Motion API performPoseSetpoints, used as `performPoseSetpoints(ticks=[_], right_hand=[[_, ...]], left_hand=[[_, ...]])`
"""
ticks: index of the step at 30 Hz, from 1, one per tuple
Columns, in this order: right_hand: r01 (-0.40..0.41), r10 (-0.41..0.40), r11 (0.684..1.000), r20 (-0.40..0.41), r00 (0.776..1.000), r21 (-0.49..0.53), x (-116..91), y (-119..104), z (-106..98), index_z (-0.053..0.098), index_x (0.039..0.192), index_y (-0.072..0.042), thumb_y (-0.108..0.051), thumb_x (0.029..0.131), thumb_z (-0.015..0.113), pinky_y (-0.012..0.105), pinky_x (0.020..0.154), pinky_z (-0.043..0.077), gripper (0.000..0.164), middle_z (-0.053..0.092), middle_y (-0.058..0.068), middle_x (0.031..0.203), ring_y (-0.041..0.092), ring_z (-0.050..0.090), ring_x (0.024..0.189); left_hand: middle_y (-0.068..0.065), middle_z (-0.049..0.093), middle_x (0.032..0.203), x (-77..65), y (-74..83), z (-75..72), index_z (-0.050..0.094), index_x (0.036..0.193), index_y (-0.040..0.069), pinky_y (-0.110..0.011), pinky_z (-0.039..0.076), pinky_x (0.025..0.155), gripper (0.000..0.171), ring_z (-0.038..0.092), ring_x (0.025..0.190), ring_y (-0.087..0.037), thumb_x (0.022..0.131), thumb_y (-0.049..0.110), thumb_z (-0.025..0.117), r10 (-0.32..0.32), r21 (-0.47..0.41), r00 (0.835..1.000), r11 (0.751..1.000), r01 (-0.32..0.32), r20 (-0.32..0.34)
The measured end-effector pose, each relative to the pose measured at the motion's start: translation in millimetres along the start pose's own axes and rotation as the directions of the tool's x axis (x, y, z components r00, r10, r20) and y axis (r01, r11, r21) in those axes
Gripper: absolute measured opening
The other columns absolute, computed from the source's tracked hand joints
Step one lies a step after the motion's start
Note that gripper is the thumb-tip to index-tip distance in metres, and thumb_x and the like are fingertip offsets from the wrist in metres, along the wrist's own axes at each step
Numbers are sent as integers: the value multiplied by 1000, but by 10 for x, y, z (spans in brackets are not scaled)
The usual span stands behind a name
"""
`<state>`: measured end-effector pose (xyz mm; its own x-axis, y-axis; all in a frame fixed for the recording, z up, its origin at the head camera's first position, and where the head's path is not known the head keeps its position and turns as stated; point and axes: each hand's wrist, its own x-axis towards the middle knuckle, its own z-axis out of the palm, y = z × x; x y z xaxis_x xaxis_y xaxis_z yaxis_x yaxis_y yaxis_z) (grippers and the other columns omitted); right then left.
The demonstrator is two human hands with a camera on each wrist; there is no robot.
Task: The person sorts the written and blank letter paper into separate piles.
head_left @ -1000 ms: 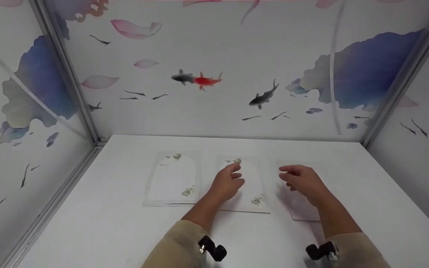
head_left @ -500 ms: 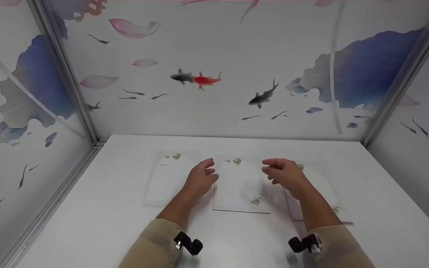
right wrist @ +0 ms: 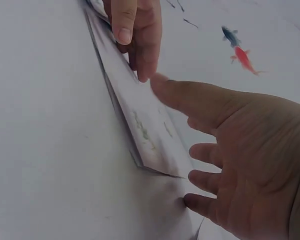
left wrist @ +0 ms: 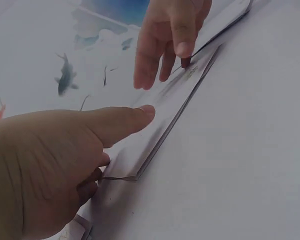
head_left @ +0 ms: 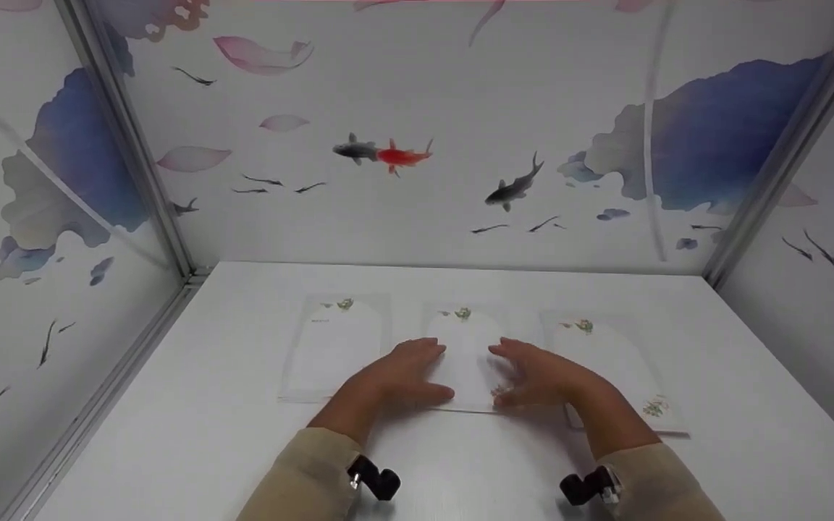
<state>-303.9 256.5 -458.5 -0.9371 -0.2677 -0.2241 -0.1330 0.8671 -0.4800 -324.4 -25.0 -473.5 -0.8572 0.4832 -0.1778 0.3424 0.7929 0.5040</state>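
Observation:
A thin stack of white letter paper (head_left: 469, 365) with small green floral prints lies flat on the table, between my two hands. My left hand (head_left: 406, 375) is over its left side, fingers loosely bent and thumb stretched toward the middle. Opposite it, my right hand (head_left: 549, 373) hovers at the right side, thumb near the front corner print. In the left wrist view the left fingers (left wrist: 90, 192) reach down by the stack's side edge. The right wrist view shows the right fingers (right wrist: 205, 180) spread beside the other edge. Neither hand grips the paper.
Matching floral paper stacks lie on either side: a left stack (head_left: 334, 354) and a right stack (head_left: 623, 362), the right one slightly turned. All rest on a white table (head_left: 453, 470). Printed wall panels (head_left: 417, 231) with fish and petals enclose the table at the back and sides.
Both hands first shift left, the right one leaving the right stack, which shows more fully now. Then they lower and come in toward the middle stack's sides, thumbs spreading.

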Motion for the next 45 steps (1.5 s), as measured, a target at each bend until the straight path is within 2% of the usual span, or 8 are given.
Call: performPoseSetpoints(ticks=[9, 18, 23, 26, 31, 37, 42, 45], right_hand=[[-21, 24, 996, 36, 999, -85, 14, 56, 84, 51, 160, -32, -46, 83, 91, 68, 129, 27, 88, 32, -3, 178, 35, 25, 166], [-31, 31, 999, 8, 999, -12, 11, 73, 76, 55, 157, -33, -45, 86, 89, 68, 129, 28, 80, 37, -1, 175, 36, 30, 164], [-12, 15, 999, -92, 996, 30, 39, 79, 93, 63, 149, -26, -39, 90, 87, 59, 122, 44, 65, 54, 5, 157, 31, 54, 142], [2, -2, 1000, -128, 992, 6, 55, 80, 100, 68, 144, -24, -39, 90, 87, 52, 110, 52, 59, 58, 5, 137, 24, 58, 121], [8, -14, 999, -134, 991, -49, 53, 77, 86, 71, 142, -26, -42, 88, 88, 46, 92, 52, 59, 56, 5, 116, 22, 51, 103], [54, -59, 997, -116, 992, -49, 64, 123, 49, 70, 143, -17, -46, 86, 89, 42, 86, 50, 66, 64, 5, 112, 20, 54, 101], [-40, 54, 995, -167, 985, 87, 61, 119, 10, 69, 141, -9, -61, 88, 82, 48, 93, 58, 75, 72, 13, 123, 27, 65, 109], [-125, 166, 969, -192, 967, 212, 60, 94, 7, 65, 145, -6, -57, 95, 76, 49, 98, 60, 72, 71, 18, 133, 29, 69, 113]], left_hand=[[4, 28, 179, -24, 19, 38, 45, 164, 22, -49, 27, 135, 85, 22, 168, -21, 94, 57, 76, -5, 82, 1000, 997, 5, 3], [0, 36, 175, 51, 3, 69, 52, 160, 20, -48, 30, 134, 75, 28, 166, -24, 96, 54, 75, 13, 121, 999, 993, -9, -32], [-6, 50, 167, 98, 13, 87, 62, 151, 17, -50, 39, 127, 62, 42, 157, -34, 100, 50, 71, 70, 206, 992, 977, -46, -109], [-4, 53, 164, 107, 18, 83, 64, 149, 20, -55, 43, 121, 60, 46, 150, -37, 99, 52, 71, 62, 228, 989, 973, -29, -137], [-3, 54, 164, 87, 17, 89, 63, 150, 21, -58, 42, 119, 60, 49, 147, -38, 98, 51, 72, 53, 182, 986, 983, -24, -157], [-3, 58, 160, 69, 11, 119, 64, 149, 19, -53, 41, 122, 61, 51, 146, -34, 99, 54, 67, 58, 141, 980, 989, -32, -188], [-6, 60, 158, 80, 22, 110, 64, 149, 15, -51, 39, 127, 59, 51, 149, -32, 104, 53, 62, 61, 85, 975, 995, -44, -213], [-10, 60, 157, 94, 30, 109, 63, 148, 11, -49, 38, 128, 52, 50, 152, -32, 107, 43, 62, 22, -4, 969, 1000, -23, -246]])
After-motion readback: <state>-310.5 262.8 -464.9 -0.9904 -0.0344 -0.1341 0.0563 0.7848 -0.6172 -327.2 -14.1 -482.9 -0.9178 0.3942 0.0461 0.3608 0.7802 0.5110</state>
